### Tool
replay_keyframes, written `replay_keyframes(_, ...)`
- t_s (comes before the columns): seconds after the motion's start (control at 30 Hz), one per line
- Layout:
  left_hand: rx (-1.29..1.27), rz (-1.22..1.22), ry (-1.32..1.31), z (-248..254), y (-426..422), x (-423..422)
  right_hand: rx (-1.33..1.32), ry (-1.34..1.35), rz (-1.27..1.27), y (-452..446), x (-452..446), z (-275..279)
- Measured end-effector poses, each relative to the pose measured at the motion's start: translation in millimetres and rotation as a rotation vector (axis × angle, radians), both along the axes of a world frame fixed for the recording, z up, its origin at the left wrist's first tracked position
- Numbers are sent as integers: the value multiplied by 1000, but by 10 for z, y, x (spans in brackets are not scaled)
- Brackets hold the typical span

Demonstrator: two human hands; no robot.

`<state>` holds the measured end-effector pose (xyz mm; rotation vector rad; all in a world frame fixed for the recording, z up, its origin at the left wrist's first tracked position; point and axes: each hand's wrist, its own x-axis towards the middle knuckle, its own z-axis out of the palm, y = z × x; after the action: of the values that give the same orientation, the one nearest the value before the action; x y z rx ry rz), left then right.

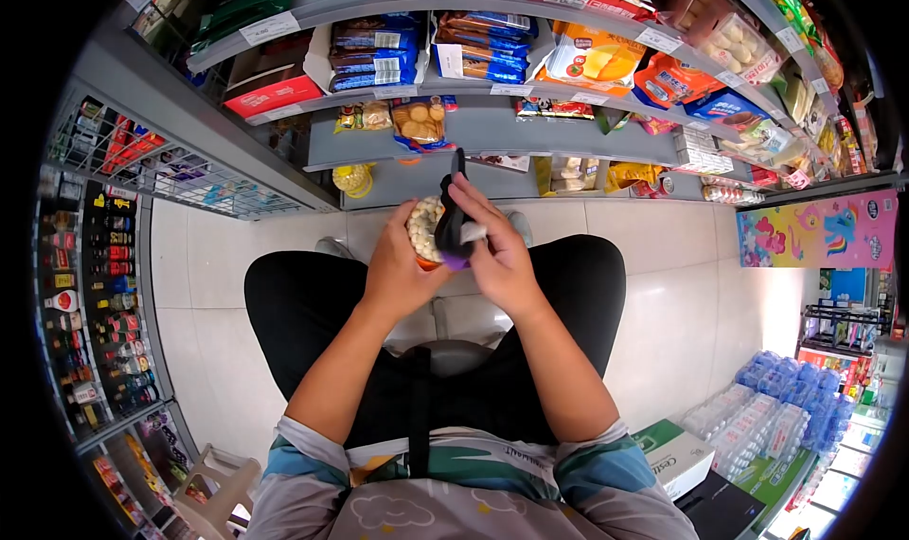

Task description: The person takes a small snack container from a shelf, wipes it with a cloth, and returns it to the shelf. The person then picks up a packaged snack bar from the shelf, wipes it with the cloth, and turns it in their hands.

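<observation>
In front of the lower shelf, my left hand is closed around a clear container of small cream-coloured round snacks, with some orange showing at its bottom. My right hand is closed on a black curved tool with a purple part at its lower end. A small white piece shows by the right fingers; I cannot make out what it is. The tool lies against or just over the container's right side and hides part of it. Whether the two touch, I cannot tell.
Packaged snacks fill the shelves ahead; a yellow-lidded jar stands on the lowest one. Bottles line a rack at left, above a beige stool. Bottled water packs and a green-and-white carton are at right.
</observation>
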<state>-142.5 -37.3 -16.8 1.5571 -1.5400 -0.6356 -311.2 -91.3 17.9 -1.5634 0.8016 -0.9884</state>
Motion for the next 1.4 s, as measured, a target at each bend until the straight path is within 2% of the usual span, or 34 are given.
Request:
replay_keyframes(0.07, -52, -64, -14, -6, 3, 19, -70, 36, -8, 3, 60, -107)
replay_keyframes(0.13, -41, -37, -104, 78, 8, 24, 70, -19, -153, 44, 140, -82)
replay_keyframes(0.17, -22, -110, -124, 143, -18, 37, 35, 119, -269, 71, 154, -46)
replay_keyframes(0.2, -25, -106, -126, 190, -21, 40, 31, 117, -266, 59, 157, 28)
replay_keyframes(0.27, 210, -189, 8, 252, -5, 31, 388, 311, -168, 34, 126, 133)
replay_keyframes(0.37, 198, -204, 43, 310, 22, 7, 319, 431, -216, 67, 134, 159)
replay_keyframes(0.5, 172, -167, 132, 86, 172, 17, 308, 271, -201, 89, 123, 68)
replay_keyframes(0.57, 383, -264, 367, 61, 206, 30, 326, 174, -130, 77, 82, -32)
replay_keyframes(0.7, 410, -302, 519, -15, 251, 46, 375, 109, -43, 59, 21, -79)
replay_keyframes(0.77, 484, -333, 767, -14, 256, 62, 400, 43, -8, 57, 15, -77)
replay_keyframes(0.8, 482, -333, 766, -44, 261, 75, 398, 43, -7, 58, 20, -49)
replay_keyframes(0.87, 601, -336, 1182, -119, 265, 96, 377, 22, 0, 64, 38, 36)
replay_keyframes(0.9, 599, -336, 1182, -92, 264, 98, 375, 22, 1, 66, 48, 47)
replay_keyframes(0.97, 682, -307, 1415, -16, 254, 92, 296, 45, -23, 69, 82, 58)
replay_keyframes(1.17, 679, -49, 1436, -27, 117, 34, 124, 137, -157, 105, 242, 38)
replay_keyframes(1.27, 598, -37, 1521, 55, 23, 70, 168, 137, -204, 122, 268, -203)
replay_keyframes(1.4, 569, -148, 1582, 80, -5, 126, 277, 89, -192, 52, 240, -283)
